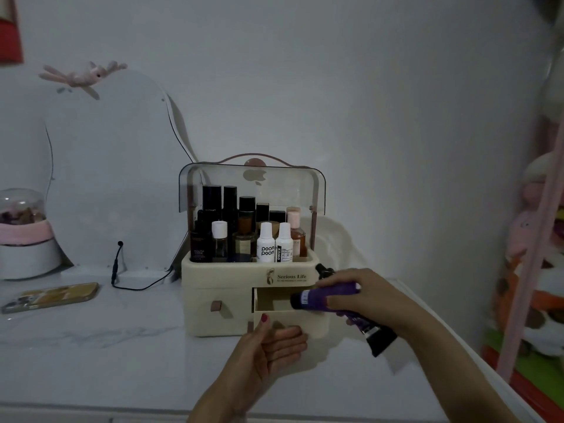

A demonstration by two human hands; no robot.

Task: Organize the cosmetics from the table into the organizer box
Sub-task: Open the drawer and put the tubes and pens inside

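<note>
A cream organizer [225, 279] is standing on a white table [106, 346] against the wall, its clear lid [213, 178] swung up. The top compartment is holding upright bottles, among them 2 white ones [274, 244] at the front right and several dark ones [219, 215] behind and to the left.

The lower right drawer [290, 323] is sitting pulled out; the lower left drawer [213, 306] is sitting closed. The left hand [271, 346] is cupping the front of the open drawer, thumb up on its face, fingers curled against its lower front.

The right hand [360, 297] is gripping 2 tubes at once. A purple tube [320, 296] is lying roughly level in the fingers, its dark end reaching over the open drawer's right side. A second tube [375, 334], purple with a black end, is slanting down and right out of the palm, clear of the table.

A small dark bottle [324, 271] is showing just behind the right hand, beside the organizer's right wall.

On the table to the left, a phone [52, 296] is lying flat and a black cable [134, 285] is running toward the organizer.
</note>
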